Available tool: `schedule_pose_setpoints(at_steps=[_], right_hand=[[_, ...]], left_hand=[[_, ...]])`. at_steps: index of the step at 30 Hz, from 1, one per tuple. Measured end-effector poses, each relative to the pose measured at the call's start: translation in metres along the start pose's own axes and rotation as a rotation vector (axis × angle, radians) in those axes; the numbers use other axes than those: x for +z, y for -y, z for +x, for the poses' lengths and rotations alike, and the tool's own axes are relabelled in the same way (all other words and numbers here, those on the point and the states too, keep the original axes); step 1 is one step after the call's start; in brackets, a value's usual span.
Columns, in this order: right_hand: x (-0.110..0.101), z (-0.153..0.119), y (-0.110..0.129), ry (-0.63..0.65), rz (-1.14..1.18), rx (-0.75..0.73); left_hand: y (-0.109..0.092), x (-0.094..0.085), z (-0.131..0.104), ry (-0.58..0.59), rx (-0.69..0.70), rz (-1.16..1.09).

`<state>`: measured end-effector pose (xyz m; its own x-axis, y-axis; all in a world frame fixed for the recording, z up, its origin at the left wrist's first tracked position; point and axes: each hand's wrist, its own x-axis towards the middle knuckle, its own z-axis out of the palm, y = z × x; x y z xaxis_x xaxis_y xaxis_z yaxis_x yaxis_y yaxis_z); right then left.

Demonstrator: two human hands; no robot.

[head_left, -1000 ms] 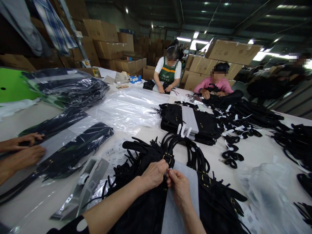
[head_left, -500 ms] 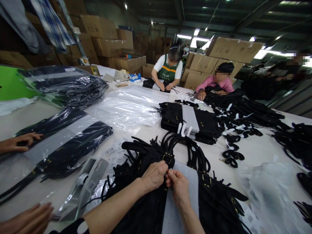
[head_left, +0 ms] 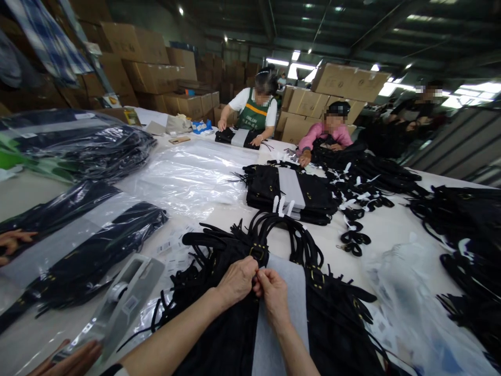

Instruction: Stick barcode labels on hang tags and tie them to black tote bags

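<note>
A black fringed bag [head_left: 223,334] lies before me, with a pale grey sheet [head_left: 287,308] across its middle and looped black handles beyond. Just below a brass buckle [head_left: 257,252], my left hand [head_left: 239,277] is closed with its fingers bunched at the sheet's left edge. My right hand [head_left: 272,292] pinches right beside it, fingertips almost touching the left ones. Whatever small thing is between the fingers of either hand is too small to make out.
A tape dispenser [head_left: 129,292] stands left of the bag, a person's hand [head_left: 74,357] by it. Plastic-wrapped bags [head_left: 78,235] lie left. Beyond are stacked black bags [head_left: 266,188], clear plastic [head_left: 188,175] and two people at work. Crumpled plastic [head_left: 415,292] lies right.
The view has turned slightly right, shifting the scene left. My hands keep the same pinched pose. The other person's lower hand has come against the tape dispenser. The person in green has spread both hands apart.
</note>
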<state>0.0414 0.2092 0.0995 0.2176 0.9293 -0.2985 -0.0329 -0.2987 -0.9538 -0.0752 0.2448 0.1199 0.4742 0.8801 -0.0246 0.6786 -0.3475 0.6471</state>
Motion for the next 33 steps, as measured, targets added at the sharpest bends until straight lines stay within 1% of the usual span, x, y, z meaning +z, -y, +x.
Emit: schedule_pose_setpoints(at_steps=[2, 3, 5, 7, 8, 9, 13, 16, 17, 19, 21, 23, 24, 26, 27, 28, 29, 30, 31, 32, 33], right_hand=[[-0.005, -0.008, 0.008, -0.054, -0.07, -0.086], [-0.008, -0.012, 0.012, -0.097, -0.151, -0.14], [-0.015, -0.02, 0.019, -0.166, -0.428, -0.192], [-0.021, -0.026, 0.023, -0.178, -0.701, -0.159], [-0.022, -0.027, 0.024, -0.166, -0.775, -0.119], [-0.022, -0.029, 0.024, -0.15, -0.789, -0.076], [-0.016, -0.032, 0.023, -0.127, -0.697, 0.051], [-0.005, -0.035, 0.026, -0.163, -0.603, 0.146], [-0.001, -0.036, 0.027, -0.168, -0.556, 0.184], [0.008, -0.038, 0.029, -0.14, -0.433, 0.273], [0.019, -0.042, 0.031, -0.061, -0.298, 0.359], [0.029, -0.047, 0.031, 0.04, -0.191, 0.408], [0.033, -0.05, 0.031, 0.093, -0.157, 0.424], [0.03, -0.056, 0.033, 0.229, -0.117, 0.479], [0.022, -0.058, 0.034, 0.294, -0.12, 0.476], [0.009, -0.06, 0.037, 0.307, -0.168, 0.418], [-0.01, -0.061, 0.039, 0.285, -0.241, 0.322], [-0.034, -0.061, 0.042, 0.191, -0.342, 0.163], [-0.063, -0.06, 0.043, -0.013, -0.504, -0.035], [-0.095, -0.057, 0.043, -0.099, -0.553, -0.088], [-0.129, -0.054, 0.039, -0.169, -0.581, -0.101]], left_hand=[[0.0, -0.005, 0.001, -0.012, -0.005, -0.044], [0.0, -0.008, 0.002, -0.015, -0.008, -0.064], [0.0, -0.013, 0.004, -0.014, -0.01, -0.094], [-0.001, -0.016, 0.005, -0.007, -0.009, -0.105], [-0.002, -0.017, 0.005, -0.003, -0.009, -0.105], [-0.002, -0.017, 0.005, 0.0, -0.009, -0.102], [-0.004, -0.022, 0.006, 0.007, -0.011, -0.072], [-0.005, -0.027, 0.007, 0.007, -0.007, -0.029], [-0.006, -0.027, 0.007, -0.013, 0.006, 0.019], [-0.006, -0.026, 0.007, -0.092, 0.078, 0.187], [-0.002, -0.018, 0.007, -0.178, 0.192, 0.379], [0.004, -0.005, 0.006, -0.206, 0.301, 0.505], [0.007, 0.003, 0.005, -0.217, 0.334, 0.543], [0.012, 0.017, 0.002, -0.261, 0.388, 0.598], [0.012, 0.023, -0.001, -0.291, 0.41, 0.609], [0.012, 0.027, -0.004, -0.325, 0.427, 0.609], [0.01, 0.029, -0.007, -0.35, 0.442, 0.604], [0.008, 0.031, -0.009, -0.369, 0.448, 0.594], [0.005, 0.032, -0.011, -0.379, 0.445, 0.584], [0.003, 0.032, -0.013, -0.388, 0.427, 0.572], [0.001, 0.033, -0.013, -0.392, 0.409, 0.56]])
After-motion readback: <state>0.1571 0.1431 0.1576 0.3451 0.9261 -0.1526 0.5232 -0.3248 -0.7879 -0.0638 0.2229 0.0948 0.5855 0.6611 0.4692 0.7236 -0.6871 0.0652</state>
